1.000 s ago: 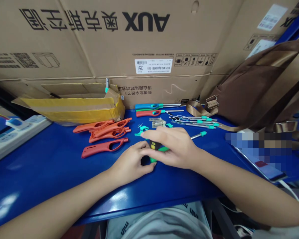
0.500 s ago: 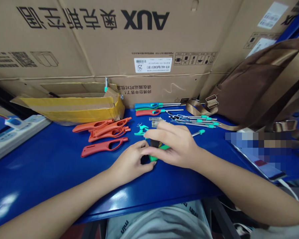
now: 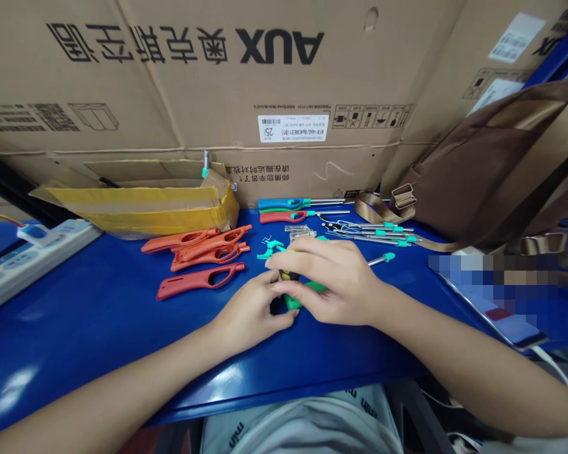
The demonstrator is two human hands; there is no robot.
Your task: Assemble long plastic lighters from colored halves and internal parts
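Note:
A green gas lighter lies low over the table, mostly covered by my hands. My left hand is closed around its near left end, thumb and fingers gripping the body. Above it, my right hand is closed over a short black-and-yellow handle that looks like a stubby screwdriver; its tip is hidden. A metal tube with a teal end sticks out to the right behind my right hand. Small teal plastic parts lie just beyond my fingers.
Several orange-red lighter shells lie left. Behind are blue and red lighters, clear parts and metal tubes with wires. A yellow-taped box, power strip, phone and brown bag surround them.
Both hands stay in nearly the same grip. My right hand has turned slightly, and more yellow on the handle shows. The whole view has shifted a little.

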